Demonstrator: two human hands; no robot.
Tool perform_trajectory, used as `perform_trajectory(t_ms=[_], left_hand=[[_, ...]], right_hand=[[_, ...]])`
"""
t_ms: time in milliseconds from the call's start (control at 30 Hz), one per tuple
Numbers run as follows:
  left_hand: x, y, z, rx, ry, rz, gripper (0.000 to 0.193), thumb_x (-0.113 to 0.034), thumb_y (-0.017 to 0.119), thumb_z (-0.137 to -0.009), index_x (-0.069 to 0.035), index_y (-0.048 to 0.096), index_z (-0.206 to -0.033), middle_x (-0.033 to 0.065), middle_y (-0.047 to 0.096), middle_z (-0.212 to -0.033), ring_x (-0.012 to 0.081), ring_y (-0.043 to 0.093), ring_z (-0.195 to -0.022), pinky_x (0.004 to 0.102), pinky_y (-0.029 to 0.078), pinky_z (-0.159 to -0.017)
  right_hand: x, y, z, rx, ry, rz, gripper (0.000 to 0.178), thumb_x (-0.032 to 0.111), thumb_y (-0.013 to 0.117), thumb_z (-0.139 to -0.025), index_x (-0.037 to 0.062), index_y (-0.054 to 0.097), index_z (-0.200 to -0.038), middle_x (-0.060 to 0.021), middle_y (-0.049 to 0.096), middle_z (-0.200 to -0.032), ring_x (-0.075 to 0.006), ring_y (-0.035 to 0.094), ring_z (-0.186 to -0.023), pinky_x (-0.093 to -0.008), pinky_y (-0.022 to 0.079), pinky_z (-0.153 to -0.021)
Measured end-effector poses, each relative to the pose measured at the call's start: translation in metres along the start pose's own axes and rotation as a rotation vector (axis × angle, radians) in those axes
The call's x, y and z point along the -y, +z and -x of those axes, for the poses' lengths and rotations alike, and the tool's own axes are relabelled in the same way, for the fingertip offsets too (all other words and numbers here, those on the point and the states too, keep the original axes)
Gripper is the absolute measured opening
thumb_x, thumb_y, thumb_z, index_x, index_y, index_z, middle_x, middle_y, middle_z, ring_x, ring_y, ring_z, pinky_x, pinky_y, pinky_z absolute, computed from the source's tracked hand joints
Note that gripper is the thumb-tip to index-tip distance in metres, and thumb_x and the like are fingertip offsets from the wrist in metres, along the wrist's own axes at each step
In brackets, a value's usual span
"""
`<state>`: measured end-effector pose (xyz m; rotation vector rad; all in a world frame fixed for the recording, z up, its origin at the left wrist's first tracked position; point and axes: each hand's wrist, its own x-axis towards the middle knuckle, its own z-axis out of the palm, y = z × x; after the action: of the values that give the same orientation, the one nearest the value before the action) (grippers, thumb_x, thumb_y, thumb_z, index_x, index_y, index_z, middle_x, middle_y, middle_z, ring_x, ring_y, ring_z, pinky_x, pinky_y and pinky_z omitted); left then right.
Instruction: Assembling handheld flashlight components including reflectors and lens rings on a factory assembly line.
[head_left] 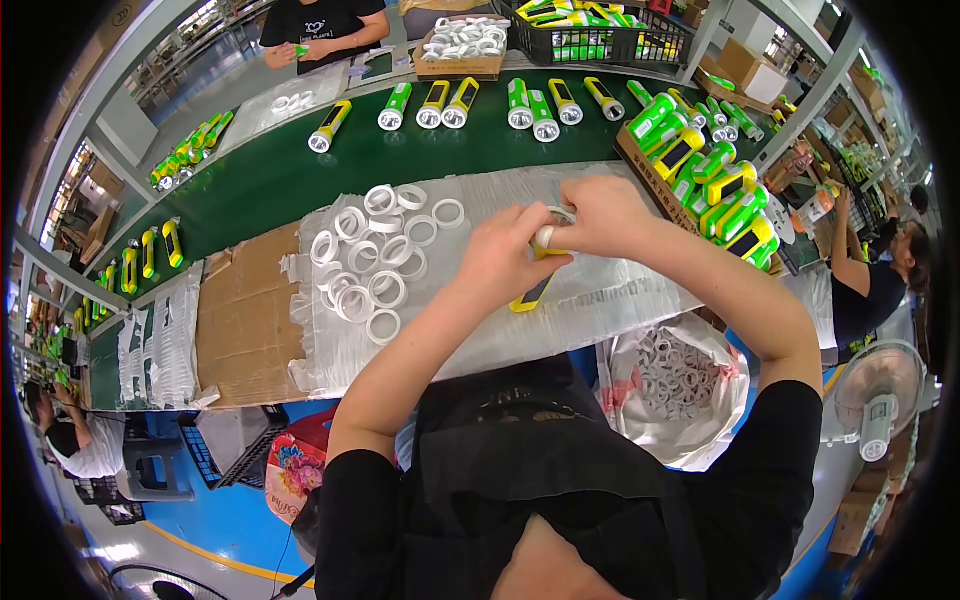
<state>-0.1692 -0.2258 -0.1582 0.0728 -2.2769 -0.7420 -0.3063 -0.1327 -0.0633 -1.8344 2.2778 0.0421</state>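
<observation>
Over the plastic-covered worktop, both my hands meet at the head of a yellow flashlight (531, 294) with a dark panel on its body. My left hand (503, 256) wraps round it, and the body sticks out below the fingers toward me. My right hand (606, 216) is closed at the head end, on a white ring (545, 237) that shows between the thumbs. Fingers partly cover the head, so how far the ring is seated cannot be seen. Left of my hands lies a loose pile of white plastic rings (388, 290).
A carton of green and yellow flashlights (712, 185) stands right of my hands. Beyond the worktop, a green belt (270, 185) carries spaced flashlights. A white sack (675, 385) of small rings sits below the table edge. A co-worker (325, 30) sits across the belt.
</observation>
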Motion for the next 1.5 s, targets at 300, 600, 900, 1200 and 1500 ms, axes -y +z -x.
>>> perform_trajectory(t_ms=[300,600,900,1200,1500], left_hand=[[0.004,0.004,0.000,-0.010,-0.019,0.046,0.041,-0.017,0.087,-0.064,-0.008,0.056,-0.090,0.0080,0.063,-0.084,0.0267,0.062,-0.075,0.0356,0.050,-0.065],[0.012,-0.001,-0.003,-0.012,-0.050,0.056,0.041,-0.019,0.087,-0.066,-0.007,0.057,-0.092,0.0070,0.064,-0.082,0.0235,0.063,-0.071,0.0327,0.051,-0.063],[0.020,-0.011,0.017,-0.091,-0.145,0.346,0.047,-0.028,0.085,-0.071,-0.007,0.052,-0.097,0.0079,0.066,-0.093,0.0193,0.065,-0.082,0.0329,0.054,-0.073],[-0.069,-0.066,0.017,0.300,0.172,1.178,0.029,-0.008,0.079,-0.073,-0.007,0.063,-0.097,0.0072,0.066,-0.094,0.0206,0.065,-0.084,0.0312,0.052,-0.074],[0.025,-0.078,0.016,0.014,0.358,-0.027,0.051,-0.015,0.081,-0.070,-0.015,0.063,-0.117,0.0102,0.061,-0.112,0.0284,0.061,-0.100,0.0398,0.051,-0.084]], right_hand=[[-0.004,0.015,0.000,-0.209,0.071,-0.051,0.052,0.052,0.070,-0.068,0.0016,0.063,-0.079,-0.0163,0.065,-0.075,-0.0324,0.064,-0.070,-0.0415,0.049,-0.062],[-0.011,0.035,-0.013,-0.344,0.098,-0.179,0.054,0.054,0.071,-0.068,0.0019,0.060,-0.077,-0.0145,0.060,-0.067,-0.0293,0.062,-0.067,-0.0394,0.046,-0.058],[0.050,0.202,-0.009,-0.719,0.072,-1.224,0.051,0.021,0.081,-0.074,0.0039,0.054,-0.113,-0.0085,0.063,-0.101,-0.0175,0.060,-0.091,-0.0324,0.049,-0.078],[0.043,0.184,0.009,0.392,-0.739,-1.498,0.041,0.014,0.077,-0.066,0.0107,0.062,-0.104,-0.0021,0.065,-0.096,-0.0126,0.062,-0.088,-0.0271,0.049,-0.078],[0.020,0.069,-0.096,-0.532,-0.806,-0.319,0.045,0.019,0.073,-0.070,0.0115,0.060,-0.112,-0.0090,0.059,-0.123,-0.0354,0.055,-0.112,-0.0463,0.045,-0.096]])
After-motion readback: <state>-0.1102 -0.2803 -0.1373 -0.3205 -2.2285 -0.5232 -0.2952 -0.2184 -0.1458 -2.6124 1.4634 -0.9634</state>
